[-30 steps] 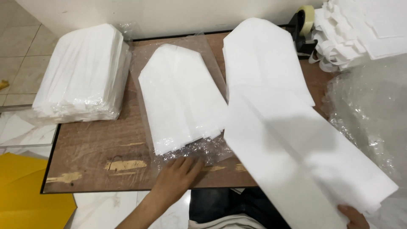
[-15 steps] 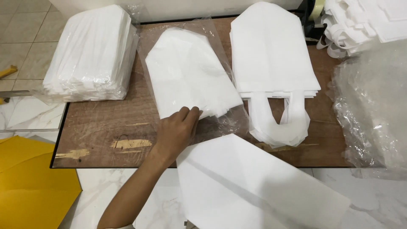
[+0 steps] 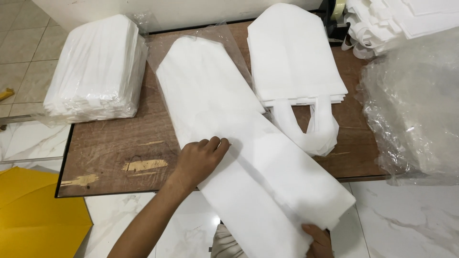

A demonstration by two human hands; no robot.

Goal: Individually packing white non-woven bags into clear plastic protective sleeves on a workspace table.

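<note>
Two hands control the long white fabric bag (image 3: 267,177), judged light and limp: left hand (image 3: 201,160) pressing flat with fingers spread at centre frame, right hand (image 3: 318,241) pinching its lower-right end.

light: bright, even, overhead | shadows: soft, short | glare: sheen on crumpled plastic wrap (image 3: 416,105) at 3 o'clock | focus: sharp, slight edge stretching

White fabric bags (image 3: 267,167); brown wood table (image 3: 114,143); yellow sheet (image 3: 33,210).
</note>
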